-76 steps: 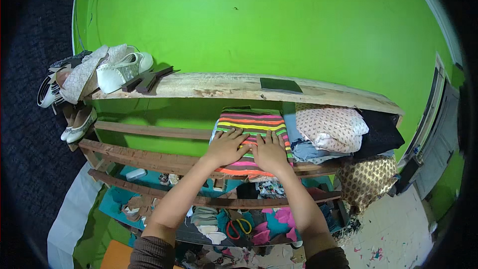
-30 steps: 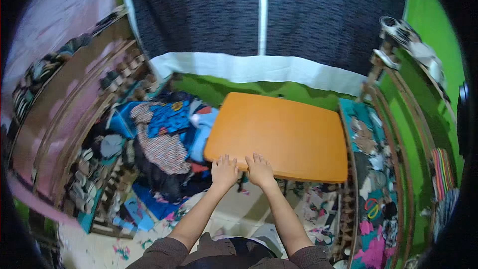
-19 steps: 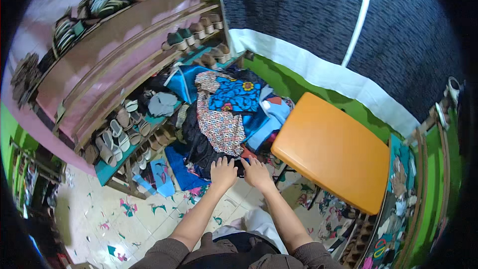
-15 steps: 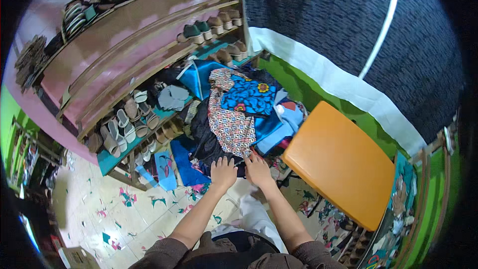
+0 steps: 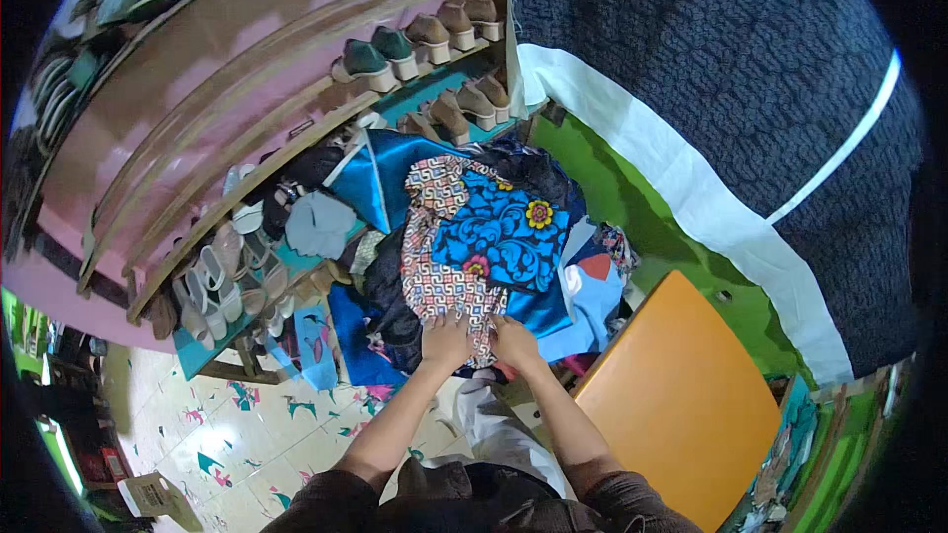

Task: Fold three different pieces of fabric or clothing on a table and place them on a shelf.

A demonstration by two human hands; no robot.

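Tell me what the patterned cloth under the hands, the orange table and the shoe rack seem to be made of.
Patterned cloth: thin woven fabric, probably cotton; it drapes and creases, matt print.
Orange table: smooth, even surface, likely plastic or laminate.
Shoe rack: bare brown slats, apparently wood.

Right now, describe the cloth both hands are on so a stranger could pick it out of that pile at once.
Find the heap of clothes on the floor between the wooden shoe rack and the orange table. At its near edge, the left hand and right hand rest on the patterned cloth. It alone has a small red, white and dark geometric print; the piece beside it is bright blue with big flowers.
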